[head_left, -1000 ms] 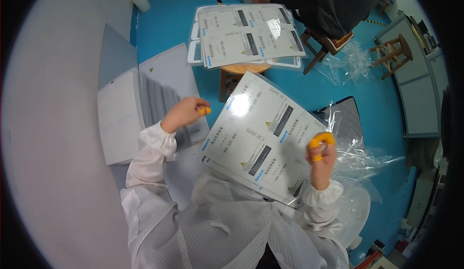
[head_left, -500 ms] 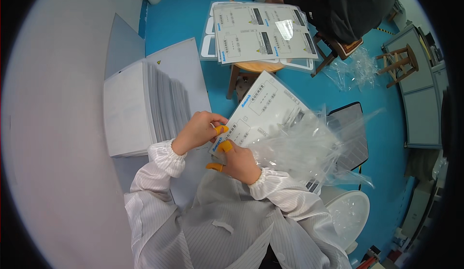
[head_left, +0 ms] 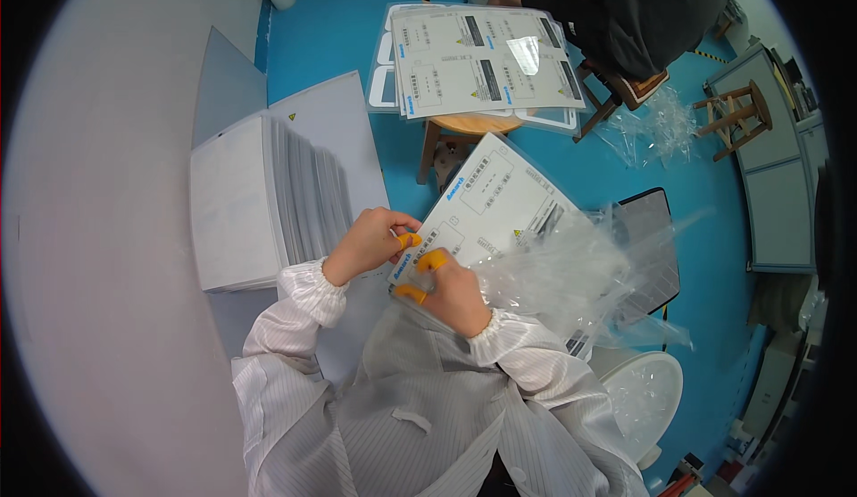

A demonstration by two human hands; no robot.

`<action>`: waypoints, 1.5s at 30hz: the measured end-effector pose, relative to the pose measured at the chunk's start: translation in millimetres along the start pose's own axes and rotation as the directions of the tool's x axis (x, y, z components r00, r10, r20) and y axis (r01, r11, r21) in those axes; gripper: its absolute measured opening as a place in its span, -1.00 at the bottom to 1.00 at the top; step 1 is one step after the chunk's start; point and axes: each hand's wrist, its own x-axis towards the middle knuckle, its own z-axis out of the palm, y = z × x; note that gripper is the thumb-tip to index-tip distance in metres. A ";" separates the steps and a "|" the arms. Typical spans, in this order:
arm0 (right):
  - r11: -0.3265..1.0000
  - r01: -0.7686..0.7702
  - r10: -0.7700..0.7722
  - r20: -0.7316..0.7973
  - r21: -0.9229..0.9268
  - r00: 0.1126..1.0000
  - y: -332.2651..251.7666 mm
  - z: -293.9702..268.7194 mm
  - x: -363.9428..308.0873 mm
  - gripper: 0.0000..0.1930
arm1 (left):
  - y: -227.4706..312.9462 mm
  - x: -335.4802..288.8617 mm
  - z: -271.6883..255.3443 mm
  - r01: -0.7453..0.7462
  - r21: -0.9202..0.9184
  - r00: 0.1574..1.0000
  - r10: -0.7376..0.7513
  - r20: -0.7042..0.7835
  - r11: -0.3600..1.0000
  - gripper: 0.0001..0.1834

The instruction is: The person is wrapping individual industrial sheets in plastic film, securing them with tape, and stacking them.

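Observation:
A white printed label sheet with blue and black print lies slantwise in front of me. My left hand pinches its left edge between thumb and fingers. An orange finger cot covers a fingertip there. Over the sheet's near corner is my right hand, its two orange-capped digits spread apart and slightly blurred. I see nothing held between them. Crumpled clear plastic film lies over the sheet's right part, beside my right wrist, and hides some of the print.
A thick stack of white sheets stands on a pale board at left. Ahead, more printed sheets rest on a wooden stool. A seated person is beyond. A white bin with clear film stands at lower right.
My right hand has shifted up and slightly right across the sheet's near corner. My left hand stays at the edge, nearly unmoved. The clear film has shifted slightly.

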 end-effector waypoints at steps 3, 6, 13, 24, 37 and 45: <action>0.988 0.052 -0.026 0.174 -0.148 0.984 -6.8 8.4 -7.8 -0.62 | 2.1 0.8 1.3 -0.007 0.019 1.000 0.007 -0.009 1.000 -0.79; 1.000 -0.014 0.016 0.137 -0.012 0.990 0.0 10.3 -5.8 -0.61 | 2.6 0.2 2.0 -0.011 0.019 1.000 0.011 -0.020 1.000 -0.79; 0.998 -0.047 0.048 -0.021 0.041 0.999 19.9 13.1 -7.8 -0.69 | 4.4 1.4 1.6 -0.055 0.030 0.998 0.056 -0.039 0.998 -0.80; 0.999 -0.012 0.009 0.070 0.042 0.997 21.4 10.1 -7.7 -0.79 | -7.7 1.5 -7.1 -0.012 -0.179 0.995 0.030 0.094 0.984 -0.68; 0.712 -0.141 0.255 -0.066 0.687 0.965 30.1 -31.4 4.0 -0.90 | -14.1 2.8 -10.2 0.093 -0.332 0.979 -0.025 0.204 0.939 -0.53; 0.963 -0.075 0.065 0.047 0.259 0.997 25.2 -7.6 3.6 -0.82 | -17.6 0.5 -8.3 0.000 -0.232 0.970 0.056 0.235 0.973 -0.48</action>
